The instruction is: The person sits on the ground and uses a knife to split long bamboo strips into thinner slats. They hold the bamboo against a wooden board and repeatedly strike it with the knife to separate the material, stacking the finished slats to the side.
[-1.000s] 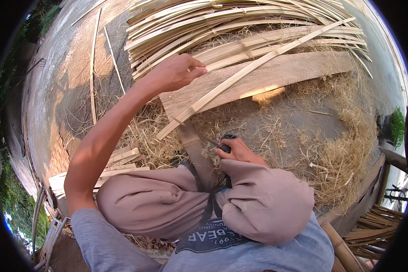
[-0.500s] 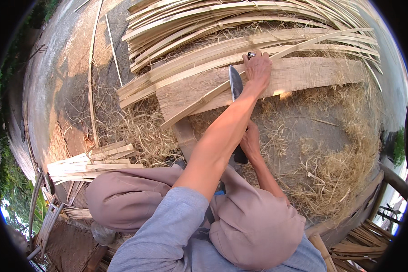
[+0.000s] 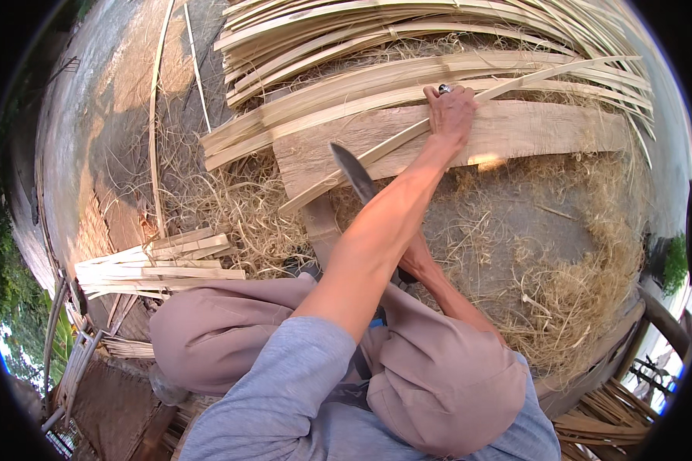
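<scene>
Lying aslant over the plank (image 3: 546, 134) at mid-frame, the pale strip (image 3: 396, 144) now has my left hand (image 3: 450, 117) on it, fingers curled down tight around its middle; a second ago that hand hung farther left, off this strip. What was loose then looks steadied now.

My knife (image 3: 354, 170) has swung too: half a second ago its tip pointed up beside my left wrist, and now it leans to the upper left, crossing the strip's lower-left stretch. Whether the edge touches, I cannot tell. My right hand (image 3: 416, 254) is closed round the handle below my left forearm, which hides most of its fingers. Both hands are thus at work around one strip.

Beyond, stacked strips (image 3: 307, 37) fill the top of the frame; curly shavings (image 3: 584, 296) cover the right.
</scene>
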`<state>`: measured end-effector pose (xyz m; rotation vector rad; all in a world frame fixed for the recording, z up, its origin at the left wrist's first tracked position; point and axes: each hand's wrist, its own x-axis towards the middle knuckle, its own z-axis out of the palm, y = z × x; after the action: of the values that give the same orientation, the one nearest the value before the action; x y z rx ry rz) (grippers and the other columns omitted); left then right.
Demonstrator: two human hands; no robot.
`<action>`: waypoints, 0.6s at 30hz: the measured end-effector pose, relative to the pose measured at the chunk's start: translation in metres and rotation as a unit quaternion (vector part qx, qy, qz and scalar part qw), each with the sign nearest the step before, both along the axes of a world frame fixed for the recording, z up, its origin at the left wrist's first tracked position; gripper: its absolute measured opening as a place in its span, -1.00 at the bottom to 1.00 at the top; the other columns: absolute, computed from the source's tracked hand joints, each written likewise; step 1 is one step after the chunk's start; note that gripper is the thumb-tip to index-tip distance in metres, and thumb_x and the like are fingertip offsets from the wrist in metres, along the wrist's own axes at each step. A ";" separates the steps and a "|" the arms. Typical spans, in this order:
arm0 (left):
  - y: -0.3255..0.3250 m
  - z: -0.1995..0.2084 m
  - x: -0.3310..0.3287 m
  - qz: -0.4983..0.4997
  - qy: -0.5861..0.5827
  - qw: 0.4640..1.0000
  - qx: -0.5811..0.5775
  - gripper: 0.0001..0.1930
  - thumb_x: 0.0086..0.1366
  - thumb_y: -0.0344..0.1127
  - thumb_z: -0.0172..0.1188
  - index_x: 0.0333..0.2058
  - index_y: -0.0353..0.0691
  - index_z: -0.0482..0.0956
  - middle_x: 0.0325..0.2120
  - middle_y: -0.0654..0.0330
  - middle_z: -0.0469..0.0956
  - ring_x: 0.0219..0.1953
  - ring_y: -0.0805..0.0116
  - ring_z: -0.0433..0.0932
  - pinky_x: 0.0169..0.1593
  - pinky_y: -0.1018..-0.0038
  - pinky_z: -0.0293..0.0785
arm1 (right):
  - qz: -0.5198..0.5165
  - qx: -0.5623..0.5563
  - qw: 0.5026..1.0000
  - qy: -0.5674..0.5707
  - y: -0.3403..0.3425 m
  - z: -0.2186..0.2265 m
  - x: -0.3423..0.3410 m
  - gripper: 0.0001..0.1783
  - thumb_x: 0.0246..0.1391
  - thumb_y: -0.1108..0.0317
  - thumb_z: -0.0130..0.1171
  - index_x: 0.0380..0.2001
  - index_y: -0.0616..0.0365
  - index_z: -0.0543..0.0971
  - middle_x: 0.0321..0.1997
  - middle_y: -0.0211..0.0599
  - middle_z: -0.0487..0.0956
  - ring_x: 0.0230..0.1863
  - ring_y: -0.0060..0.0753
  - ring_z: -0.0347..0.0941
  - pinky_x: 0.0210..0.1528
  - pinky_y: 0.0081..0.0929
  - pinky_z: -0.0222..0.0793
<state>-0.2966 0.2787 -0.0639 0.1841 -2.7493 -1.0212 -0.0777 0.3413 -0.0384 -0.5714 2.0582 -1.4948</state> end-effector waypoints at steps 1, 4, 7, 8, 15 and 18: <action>0.001 0.001 0.000 0.002 0.008 1.000 0.000 -0.76 0.41 -0.11 0.22 -0.32 -0.14 0.62 -0.40 0.22 0.62 -0.29 0.28 0.50 0.05 0.14 0.14 | -0.007 0.023 0.996 -0.086 0.001 -0.002 -0.006 -0.57 0.04 0.26 0.43 -0.09 0.33 0.62 -0.12 0.05 0.71 -0.04 -0.11 0.68 -0.07 -0.19 0.56; 0.006 -0.001 -0.004 -0.002 0.050 0.998 -0.024 -0.74 0.42 -0.09 0.21 -0.31 -0.16 0.63 -0.40 0.21 0.63 -0.32 0.30 0.49 0.05 0.14 0.16 | -0.019 0.026 0.990 -0.136 -0.007 -0.006 0.008 -0.55 0.03 0.26 0.43 -0.06 0.31 0.62 -0.06 0.05 0.70 0.01 -0.06 0.66 0.00 -0.19 0.56; 0.001 -0.008 -0.005 0.013 0.026 0.997 -0.073 -0.73 0.42 -0.09 0.20 -0.30 -0.18 0.64 -0.41 0.20 0.63 -0.35 0.29 0.50 0.04 0.12 0.17 | 0.031 -0.022 0.999 -0.025 -0.026 -0.006 0.040 -0.57 0.04 0.27 0.42 -0.07 0.32 0.63 -0.09 0.03 0.71 -0.03 -0.06 0.66 -0.02 -0.19 0.56; 0.004 -0.007 -0.007 0.007 0.026 0.997 -0.077 -0.73 0.42 -0.08 0.21 -0.29 -0.18 0.64 -0.41 0.20 0.63 -0.35 0.28 0.50 0.04 0.11 0.17 | 0.021 -0.018 0.999 -0.041 -0.026 -0.005 0.041 -0.57 0.05 0.28 0.42 -0.08 0.32 0.63 -0.11 0.02 0.71 -0.04 -0.06 0.67 -0.02 -0.19 0.56; 0.000 -0.008 -0.008 0.003 0.021 0.996 -0.084 -0.74 0.40 -0.09 0.22 -0.25 -0.17 0.64 -0.36 0.17 0.63 -0.27 0.24 0.57 0.06 0.05 0.16 | 0.048 -0.022 0.998 -0.041 -0.032 -0.003 0.061 -0.62 0.07 0.30 0.39 -0.10 0.34 0.63 -0.19 -0.04 0.72 -0.14 -0.05 0.68 -0.07 -0.19 0.57; 0.002 -0.003 -0.004 -0.008 0.030 0.997 -0.075 -0.71 0.40 -0.07 0.22 -0.23 -0.19 0.64 -0.29 0.13 0.62 -0.17 0.20 0.56 0.10 0.02 0.15 | 0.029 -0.018 0.999 -0.025 -0.024 -0.003 0.051 -0.64 0.09 0.31 0.38 -0.11 0.34 0.64 -0.23 -0.06 0.72 -0.18 -0.05 0.68 -0.09 -0.19 0.58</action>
<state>-0.3006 0.2809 -0.0673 0.1062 -2.7614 -0.8064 -0.0264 0.3170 -0.0413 -0.5964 1.9633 -1.5012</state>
